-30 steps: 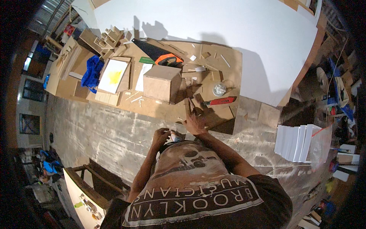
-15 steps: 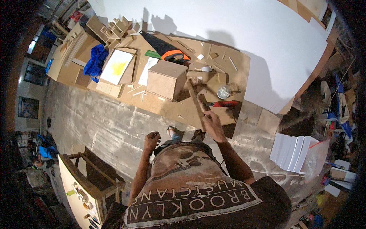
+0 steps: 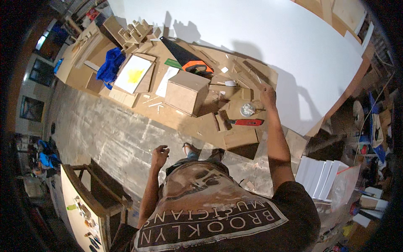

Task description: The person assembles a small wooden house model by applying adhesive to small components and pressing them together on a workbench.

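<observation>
My right hand (image 3: 268, 96) reaches out to the right end of the workbench, its fingers closed around the near end of a narrow wooden strip (image 3: 254, 72). The strip points away to the far left over the board. Below my right hand stand a small round tub (image 3: 247, 110) with white contents and a red utility knife (image 3: 248, 122). Beside the knife are two short wood pieces (image 3: 222, 120). My left hand (image 3: 160, 156) hangs in front of my body over the floor, fingers loosely curled, with nothing seen in it. A plywood box (image 3: 187, 93) sits mid-bench.
A handsaw (image 3: 184, 56) with an orange handle lies behind the box. To the left are a white sheet with a yellow stain (image 3: 133, 74) and blue cloth (image 3: 110, 65). A wood block (image 3: 240, 138) lies at the front edge. A large white panel (image 3: 310, 54) spans the back.
My right hand has moved from the bench's front edge away to the far right, carrying the wooden strip. The red knife is now uncovered. My left hand has shifted slightly left.
</observation>
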Tool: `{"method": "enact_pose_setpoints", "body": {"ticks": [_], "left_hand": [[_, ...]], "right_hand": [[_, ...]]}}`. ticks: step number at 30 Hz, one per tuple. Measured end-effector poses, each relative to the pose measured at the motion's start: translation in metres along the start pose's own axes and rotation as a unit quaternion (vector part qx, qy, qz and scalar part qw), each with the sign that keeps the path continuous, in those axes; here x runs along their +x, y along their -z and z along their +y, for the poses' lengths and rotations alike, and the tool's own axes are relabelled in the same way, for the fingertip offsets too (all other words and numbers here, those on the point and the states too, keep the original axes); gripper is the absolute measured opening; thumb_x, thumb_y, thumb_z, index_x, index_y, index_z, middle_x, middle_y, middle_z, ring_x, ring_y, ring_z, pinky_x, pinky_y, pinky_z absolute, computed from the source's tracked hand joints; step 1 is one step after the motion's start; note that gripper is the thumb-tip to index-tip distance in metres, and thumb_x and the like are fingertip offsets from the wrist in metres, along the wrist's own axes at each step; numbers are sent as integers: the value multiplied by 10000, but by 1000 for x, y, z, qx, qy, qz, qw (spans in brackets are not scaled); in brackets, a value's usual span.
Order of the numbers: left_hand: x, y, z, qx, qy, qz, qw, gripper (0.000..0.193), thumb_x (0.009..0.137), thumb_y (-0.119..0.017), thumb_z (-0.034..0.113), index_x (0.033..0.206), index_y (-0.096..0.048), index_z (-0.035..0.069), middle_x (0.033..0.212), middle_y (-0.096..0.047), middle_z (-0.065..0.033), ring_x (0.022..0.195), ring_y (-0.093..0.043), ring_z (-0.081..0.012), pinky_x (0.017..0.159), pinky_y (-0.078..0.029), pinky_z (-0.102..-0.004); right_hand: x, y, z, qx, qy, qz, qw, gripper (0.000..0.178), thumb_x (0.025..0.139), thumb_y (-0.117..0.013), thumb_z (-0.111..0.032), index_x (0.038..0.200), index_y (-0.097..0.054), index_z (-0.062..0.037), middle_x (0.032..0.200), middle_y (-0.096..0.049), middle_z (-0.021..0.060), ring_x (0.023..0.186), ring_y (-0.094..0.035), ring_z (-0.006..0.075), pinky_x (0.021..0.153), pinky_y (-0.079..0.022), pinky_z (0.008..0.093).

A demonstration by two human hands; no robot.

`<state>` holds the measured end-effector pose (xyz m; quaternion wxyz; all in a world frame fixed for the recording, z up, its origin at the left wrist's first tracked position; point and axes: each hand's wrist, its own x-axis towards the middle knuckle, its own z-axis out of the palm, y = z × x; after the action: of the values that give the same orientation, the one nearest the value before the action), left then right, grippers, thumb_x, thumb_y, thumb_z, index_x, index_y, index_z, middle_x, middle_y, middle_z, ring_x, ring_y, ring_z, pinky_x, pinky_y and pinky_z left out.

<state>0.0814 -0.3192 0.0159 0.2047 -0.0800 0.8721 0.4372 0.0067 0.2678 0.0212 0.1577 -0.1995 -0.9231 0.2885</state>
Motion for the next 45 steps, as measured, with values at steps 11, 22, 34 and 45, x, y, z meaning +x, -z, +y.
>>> {"method": "enact_pose_setpoints", "body": {"ticks": [11,22,34,45], "left_hand": [[-35,11,-62,0,80,38,996,318,854,-674,167,1108,-654,-24,794,-698,-156,644,-671,-198,568,-525,-321],[-7,18,-45,62,29,56,996,296,846,-672,158,1077,-663,-28,733,-686,-158,609,-659,-201,553,-514,-339],[-63,9,-104,162,82,34,983,339,803,-676,183,1034,-675,-65,743,-692,-206,656,-677,-249,606,-525,-364],[-68,10,-143,106,97,13,989,415,802,-717,308,1019,-688,-45,823,-692,-258,792,-707,-309,685,-539,-395]], "right_hand": [[36,-53,63,31,-45,-7,998,332,840,-503,-146,1106,-685,-70,1100,-666,207,1055,-619,379,936,-477,436],[40,-24,80,50,-168,33,984,293,887,-531,-176,1128,-652,-62,1091,-669,183,1026,-622,362,897,-482,404],[43,-46,71,-216,-219,47,950,296,834,-635,-250,1079,-662,-87,1191,-613,134,1122,-564,315,899,-453,494],[94,-83,109,-270,-117,168,941,182,849,-588,-180,925,-708,-65,1030,-670,140,1010,-627,315,866,-476,520]]}}
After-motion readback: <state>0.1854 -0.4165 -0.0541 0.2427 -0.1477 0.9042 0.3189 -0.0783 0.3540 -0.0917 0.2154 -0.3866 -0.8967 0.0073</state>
